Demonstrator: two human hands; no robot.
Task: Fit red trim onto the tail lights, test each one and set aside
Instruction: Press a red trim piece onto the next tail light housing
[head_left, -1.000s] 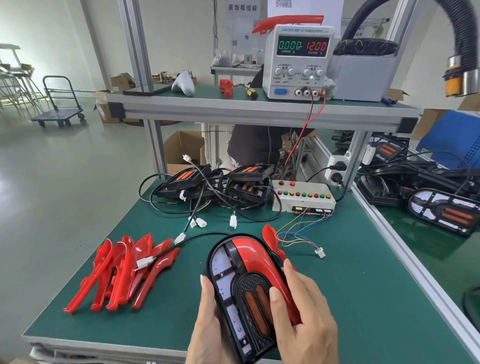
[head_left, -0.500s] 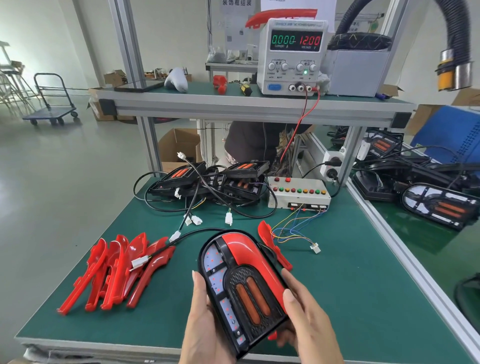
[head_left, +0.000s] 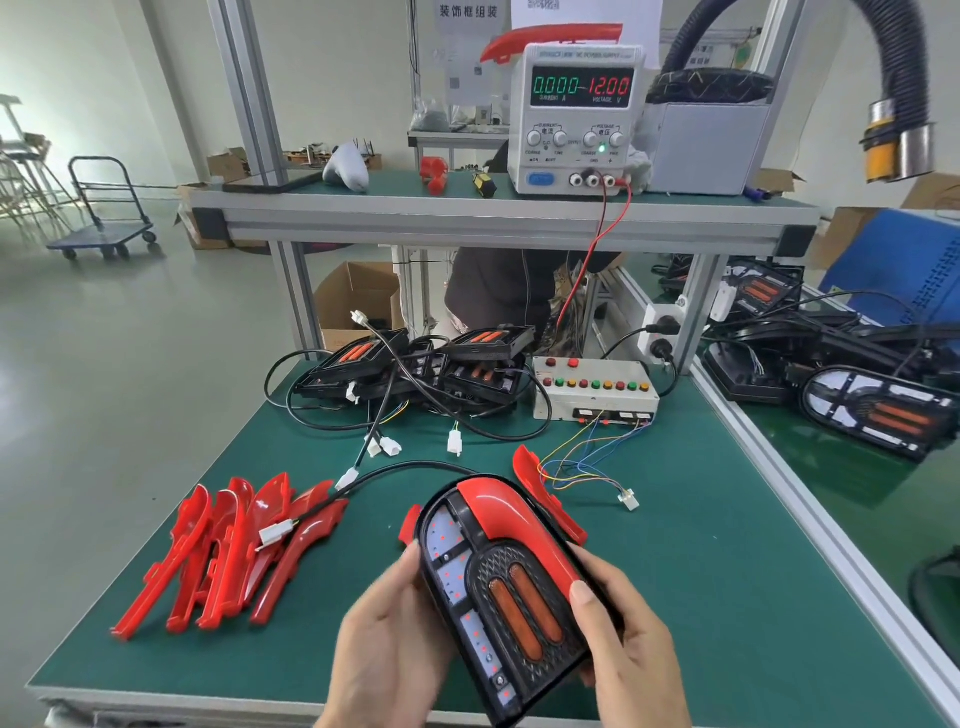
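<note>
Green-matted bench (head_left: 675, 545) under a shelf carrying a power supply (head_left: 579, 117), loose red trims (head_left: 234, 545) fanned out at left. Best to press the red trim (head_left: 511, 514) down evenly along its edge until flush, then plug the lead's white connector (head_left: 275, 534) into the test box (head_left: 592, 389). Tail light (head_left: 498, 592) held tilted above the bench's near edge, left hand (head_left: 384, 644) cupping its left rim with fingers curled beneath, right hand (head_left: 623, 639) gripping the right side, thumb (head_left: 584, 597) pressed on the trim.

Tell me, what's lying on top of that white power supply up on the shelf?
A long red trim piece lies across the top of the power supply. Its front edge and curved left tip show; how far back it reaches is hidden by the unit itself.
</note>
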